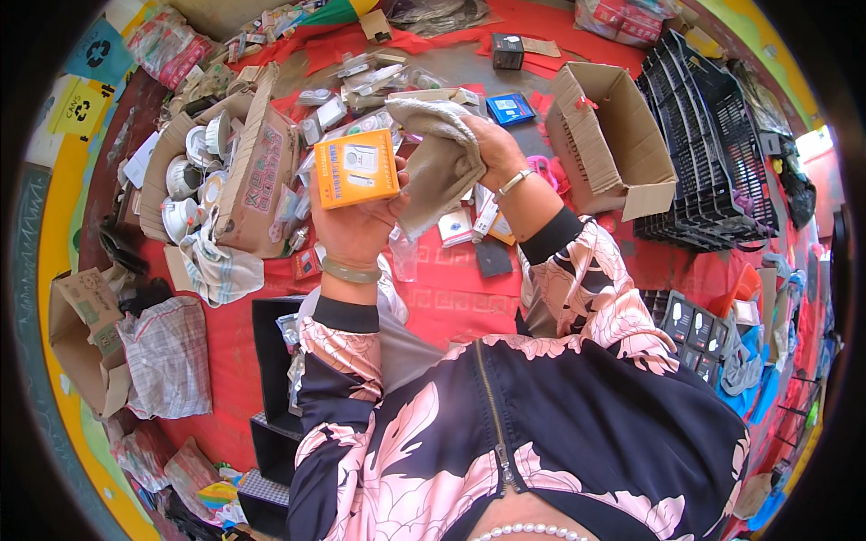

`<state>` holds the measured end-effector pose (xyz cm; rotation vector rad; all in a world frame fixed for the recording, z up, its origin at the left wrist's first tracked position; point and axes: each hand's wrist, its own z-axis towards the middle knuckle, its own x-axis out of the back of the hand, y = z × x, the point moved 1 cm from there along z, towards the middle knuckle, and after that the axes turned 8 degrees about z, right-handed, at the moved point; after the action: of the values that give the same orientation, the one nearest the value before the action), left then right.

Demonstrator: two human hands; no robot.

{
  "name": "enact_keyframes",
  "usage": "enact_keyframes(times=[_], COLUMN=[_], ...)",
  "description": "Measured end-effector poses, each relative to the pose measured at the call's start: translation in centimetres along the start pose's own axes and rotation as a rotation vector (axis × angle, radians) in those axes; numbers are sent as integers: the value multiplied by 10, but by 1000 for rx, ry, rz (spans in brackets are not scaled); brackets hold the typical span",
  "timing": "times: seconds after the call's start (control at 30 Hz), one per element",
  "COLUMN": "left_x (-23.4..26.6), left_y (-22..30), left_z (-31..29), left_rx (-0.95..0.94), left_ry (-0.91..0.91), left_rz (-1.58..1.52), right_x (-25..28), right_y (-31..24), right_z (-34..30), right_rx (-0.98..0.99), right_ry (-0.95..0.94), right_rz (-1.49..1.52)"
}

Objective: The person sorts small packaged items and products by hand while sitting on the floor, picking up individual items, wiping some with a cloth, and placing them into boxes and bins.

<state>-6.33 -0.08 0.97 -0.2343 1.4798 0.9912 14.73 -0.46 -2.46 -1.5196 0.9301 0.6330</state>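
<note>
My left hand (pixel 347 233) grips a small orange box (pixel 357 169) with a picture of a white device on its front, held up in front of me. A greyish-beige cloth (pixel 442 162) hangs in my right hand (pixel 498 151), folded over and close beside the box. The cloth hides part of my right fingers. Beyond both hands lies a heap of small packaged items (pixel 372 81) on the red floor covering. A blue box (pixel 511 109) lies just past my right hand.
On the left stands a cardboard box (pixel 262 194) of white round fixtures, a striped cloth (pixel 219 266) over its edge. To the right are an opened cardboard box (pixel 613 135) and a black plastic crate (pixel 708 153). A checked bag (pixel 165 356) sits at lower left.
</note>
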Motion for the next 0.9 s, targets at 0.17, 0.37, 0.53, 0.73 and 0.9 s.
enact_keyframes(times=[0.17, 0.37, 0.53, 0.73, 0.9], left_x=[5, -8, -9, -6, -5], left_y=[-1, -5, -3, -1, -1], left_z=[1, 0, -2, -1, -1], left_rx=[29, 7, 2, -6, -17], left_ry=[-83, -44, 9, 73, 53], left_rz=[-32, -2, 51, 90, 75], right_x=[-9, -4, -7, -5, -1], right_y=[-11, -16, -17, -18, -14], right_z=[-7, -3, -3, -2, -1], right_rx=[13, 46, 45, 29, 39], right_ry=[98, 49, 27, -11, 13], right_rz=[17, 129, 150, 150, 148])
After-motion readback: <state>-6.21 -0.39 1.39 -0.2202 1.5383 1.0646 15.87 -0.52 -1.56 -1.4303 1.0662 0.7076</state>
